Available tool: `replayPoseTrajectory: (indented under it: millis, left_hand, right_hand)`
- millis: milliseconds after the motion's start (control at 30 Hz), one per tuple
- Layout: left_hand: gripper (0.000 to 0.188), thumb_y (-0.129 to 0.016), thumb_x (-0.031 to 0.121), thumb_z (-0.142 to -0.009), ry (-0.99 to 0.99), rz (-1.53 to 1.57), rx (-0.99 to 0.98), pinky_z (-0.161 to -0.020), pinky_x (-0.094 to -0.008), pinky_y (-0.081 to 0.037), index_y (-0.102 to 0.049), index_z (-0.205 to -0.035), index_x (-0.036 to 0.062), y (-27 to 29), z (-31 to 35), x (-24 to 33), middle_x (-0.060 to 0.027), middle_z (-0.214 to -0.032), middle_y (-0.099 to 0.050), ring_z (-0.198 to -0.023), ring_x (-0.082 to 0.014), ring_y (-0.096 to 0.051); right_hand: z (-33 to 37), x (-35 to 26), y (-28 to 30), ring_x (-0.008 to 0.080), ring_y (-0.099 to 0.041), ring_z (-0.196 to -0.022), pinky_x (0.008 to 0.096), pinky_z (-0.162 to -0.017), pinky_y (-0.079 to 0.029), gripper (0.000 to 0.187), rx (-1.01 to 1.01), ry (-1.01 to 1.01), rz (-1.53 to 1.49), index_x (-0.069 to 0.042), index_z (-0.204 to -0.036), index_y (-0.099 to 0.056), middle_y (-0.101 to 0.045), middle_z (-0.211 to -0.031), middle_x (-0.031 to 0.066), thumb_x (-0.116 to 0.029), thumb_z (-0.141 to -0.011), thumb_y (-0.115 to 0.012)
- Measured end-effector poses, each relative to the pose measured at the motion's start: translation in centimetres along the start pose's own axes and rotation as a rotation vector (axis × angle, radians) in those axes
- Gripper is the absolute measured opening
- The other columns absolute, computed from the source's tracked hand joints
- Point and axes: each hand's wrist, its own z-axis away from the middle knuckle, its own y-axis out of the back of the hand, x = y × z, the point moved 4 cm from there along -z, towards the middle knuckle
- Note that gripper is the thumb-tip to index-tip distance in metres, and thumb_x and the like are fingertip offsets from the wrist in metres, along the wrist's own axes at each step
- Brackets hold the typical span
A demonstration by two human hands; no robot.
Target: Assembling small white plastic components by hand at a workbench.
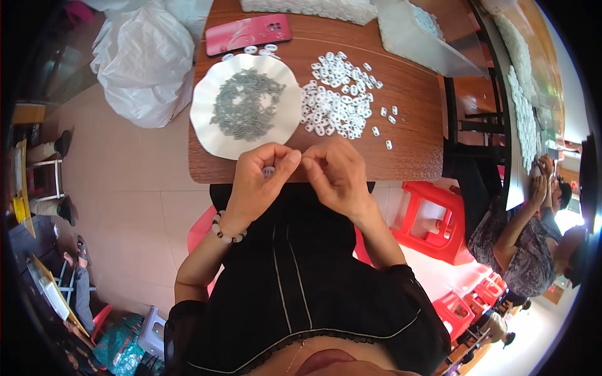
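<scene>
My left hand (258, 183) is closed just in front of the table's near edge. A small white oval plastic piece with two dark holes (268, 172) sits in its curled fingers. Thumb and forefinger are pinched. My right hand (338, 178) faces it, also pinched, the fingertips of the two hands nearly meeting. Whatever lies between those tips is too small to make out. Just beyond the left hand is a white scalloped plate (204, 122) bearing a heap of small grey metal-like pieces (248, 103). To its right lies a loose pile of white two-holed pieces (338, 109).
A pink phone (248, 34) lies at the back left of the brown wooden table (414, 141). Behind the pile stands a white open box (433, 50). White plastic bag (144, 62) at left, red stool (433, 222) at right. Another person (520, 244) works at the far right.
</scene>
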Motion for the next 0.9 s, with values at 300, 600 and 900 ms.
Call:
replayPoseTrajectory:
  millis: [300, 600, 900]
  left_hand:
    - [0.023, -0.064, 0.023, -0.094, 0.189, 0.115, -0.121, -0.051, -0.0167, -0.03, -0.066, -0.095, -0.0004, -3.5, 0.1, -2.2, 0.0054, -0.071, -0.058, -0.061, 0.0017, -0.042]
    - [0.019, -0.065, 0.021, -0.093, 0.264, 0.247, -0.055, -0.05, -0.0166, -0.03, -0.067, -0.096, 0.0022, -4.8, -0.4, -2.9, 0.0054, -0.07, -0.054, -0.057, 0.0001, -0.04]
    - [0.018, -0.064, 0.018, -0.094, 0.143, 0.067, -0.048, -0.055, -0.0166, -0.035, -0.067, -0.096, 0.0001, -4.9, -0.8, -2.0, 0.0045, -0.073, -0.057, -0.063, 0.0, -0.045]
  right_hand:
    - [3.3, 1.5, 2.0, 0.0248, -0.054, -0.067, 0.0333, -0.057, -0.044, 0.013, 0.079, -0.024, 0.064, -0.003, -0.085, -0.062, -0.059, -0.075, 0.0076, 0.004, -0.076, -0.069]
    - [4.0, 2.3, 2.9, 0.0167, -0.058, -0.069, 0.027, -0.06, -0.047, 0.015, 0.156, -0.224, -0.127, -0.001, -0.096, -0.065, -0.061, -0.077, 0.0061, 0.001, -0.081, -0.069]
    - [5.4, 4.3, 2.8, 0.0069, -0.061, -0.084, 0.0196, -0.076, -0.048, 0.017, 0.198, -0.637, -0.659, 0.001, -0.106, -0.068, -0.069, -0.091, 0.0032, -0.006, -0.09, -0.067]
